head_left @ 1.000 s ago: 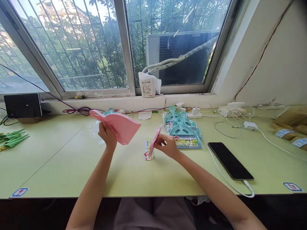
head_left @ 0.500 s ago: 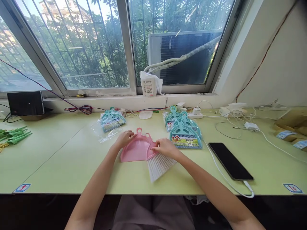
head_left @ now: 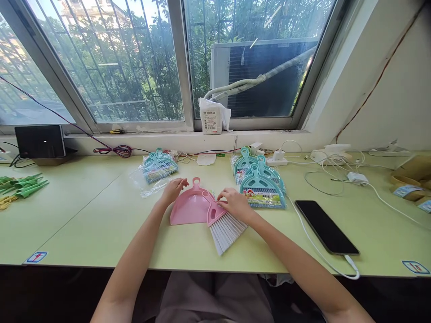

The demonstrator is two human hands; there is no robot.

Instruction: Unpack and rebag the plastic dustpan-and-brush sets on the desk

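Note:
A pink dustpan lies on the table in front of me, its looped handle pointing to the window. Over its right side rests a pink hand brush, tilted, with white bristles fanned towards the lower right. My left hand is at the dustpan's upper left edge, fingers stretched out and holding nothing. On the right edge of the brush's pink body, the fingers of my right hand are closed; part of the brush is hidden under them.
Teal dustpan-and-brush sets in clear wrap lie just right of my hands; another wrapped set is back left. A black phone with a white cable lies right. Chargers and tangled cables line the back.
My left hand has come off the dustpan's rim and moved slightly up and left. The brush has turned a little, and my right hand has shifted up along its edge.

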